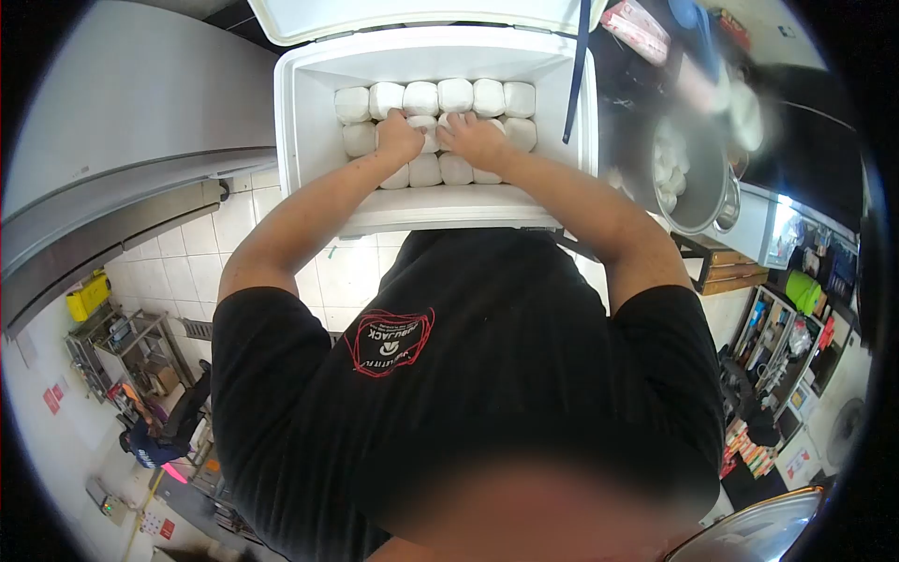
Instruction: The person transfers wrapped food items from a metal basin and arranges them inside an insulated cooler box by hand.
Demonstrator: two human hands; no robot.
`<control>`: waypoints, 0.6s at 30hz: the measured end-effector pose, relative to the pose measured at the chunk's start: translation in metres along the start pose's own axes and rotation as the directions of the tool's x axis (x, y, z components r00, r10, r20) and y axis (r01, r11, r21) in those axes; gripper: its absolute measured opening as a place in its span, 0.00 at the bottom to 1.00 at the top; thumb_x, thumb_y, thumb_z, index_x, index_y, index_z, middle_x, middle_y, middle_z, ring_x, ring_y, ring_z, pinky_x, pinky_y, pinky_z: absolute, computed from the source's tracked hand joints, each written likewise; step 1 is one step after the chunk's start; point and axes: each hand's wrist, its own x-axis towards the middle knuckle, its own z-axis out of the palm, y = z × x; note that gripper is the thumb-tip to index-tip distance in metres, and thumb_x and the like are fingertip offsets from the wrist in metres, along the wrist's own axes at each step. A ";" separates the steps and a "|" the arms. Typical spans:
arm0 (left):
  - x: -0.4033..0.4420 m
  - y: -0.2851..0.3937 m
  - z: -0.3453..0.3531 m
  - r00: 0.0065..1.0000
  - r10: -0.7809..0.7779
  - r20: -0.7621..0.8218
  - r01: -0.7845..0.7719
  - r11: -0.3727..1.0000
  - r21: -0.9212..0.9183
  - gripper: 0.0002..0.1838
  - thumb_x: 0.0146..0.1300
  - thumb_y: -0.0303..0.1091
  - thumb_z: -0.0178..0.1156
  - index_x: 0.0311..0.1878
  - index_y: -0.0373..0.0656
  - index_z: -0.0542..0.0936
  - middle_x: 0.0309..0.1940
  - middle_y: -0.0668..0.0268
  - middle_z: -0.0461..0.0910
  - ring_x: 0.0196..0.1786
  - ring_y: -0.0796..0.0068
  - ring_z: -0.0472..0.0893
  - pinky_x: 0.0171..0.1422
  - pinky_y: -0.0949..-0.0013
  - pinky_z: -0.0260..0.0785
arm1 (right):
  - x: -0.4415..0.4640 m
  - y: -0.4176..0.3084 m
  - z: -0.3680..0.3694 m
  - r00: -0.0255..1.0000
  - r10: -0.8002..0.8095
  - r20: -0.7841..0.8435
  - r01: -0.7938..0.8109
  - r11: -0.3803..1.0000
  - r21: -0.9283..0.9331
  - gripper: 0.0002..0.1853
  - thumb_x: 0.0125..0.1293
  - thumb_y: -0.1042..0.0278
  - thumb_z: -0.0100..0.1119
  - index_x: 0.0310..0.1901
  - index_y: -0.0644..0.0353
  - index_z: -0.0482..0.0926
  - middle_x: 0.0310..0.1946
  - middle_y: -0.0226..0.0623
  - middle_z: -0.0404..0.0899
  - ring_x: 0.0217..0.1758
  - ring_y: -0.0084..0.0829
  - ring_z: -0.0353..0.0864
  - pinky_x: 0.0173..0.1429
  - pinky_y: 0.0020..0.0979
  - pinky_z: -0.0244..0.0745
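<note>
Inside the white cooler box, white rounded dough-like balls are packed in three rows. My left hand is at the middle row, its fingers curled around a white dough ball with the thumb against its side. Close beside it, my right hand lies over the neighbouring ball in the same row, fingers bent over its top and thumb toward the left hand. Part of each gripped ball and some fingertips are hidden. Both forearms reach over the front row and the near rim.
The raised lid stands behind the box, with a dark blue strap hanging over its right side. To the right is a metal pot with white pieces inside. A large grey appliance stands at left. Another person is at lower left.
</note>
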 end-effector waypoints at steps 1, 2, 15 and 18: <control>-0.002 0.003 0.000 1.000 0.004 0.007 -0.004 1.000 0.012 0.31 0.63 0.42 0.73 0.62 0.31 0.74 0.54 0.42 0.83 0.59 0.47 0.83 0.63 0.54 0.76 | 0.001 0.008 -0.003 0.999 -0.031 -0.032 0.033 0.998 0.049 0.18 0.63 0.62 0.64 0.55 0.48 0.78 0.52 0.41 0.76 0.55 0.46 0.80 0.47 0.40 0.86; -0.004 0.006 0.001 1.000 -0.010 0.026 0.009 1.000 0.018 0.31 0.63 0.41 0.72 0.62 0.31 0.74 0.55 0.42 0.83 0.59 0.46 0.83 0.63 0.54 0.75 | 0.003 0.014 -0.007 0.996 -0.060 -0.068 0.067 0.993 0.097 0.18 0.62 0.61 0.65 0.54 0.47 0.78 0.52 0.40 0.76 0.54 0.45 0.80 0.49 0.41 0.85; 0.016 0.041 0.074 0.987 -0.118 0.110 0.085 0.960 0.266 0.43 0.68 0.51 0.60 0.76 0.30 0.59 0.66 0.40 0.72 0.65 0.39 0.76 0.68 0.49 0.71 | -0.191 0.122 -0.240 0.996 0.009 0.094 -0.092 -0.140 0.986 0.31 0.70 0.48 0.67 0.67 0.61 0.76 0.52 0.44 0.85 0.52 0.35 0.86 0.59 0.37 0.80; 0.030 0.052 0.097 0.935 -0.348 -0.065 0.353 0.908 0.226 0.49 0.65 0.55 0.61 0.78 0.29 0.56 0.74 0.44 0.66 0.71 0.38 0.72 0.74 0.49 0.67 | -0.284 0.181 -0.205 0.967 0.239 0.084 0.027 -0.428 0.903 0.27 0.71 0.51 0.65 0.65 0.59 0.77 0.47 0.37 0.87 0.47 0.26 0.87 0.50 0.27 0.80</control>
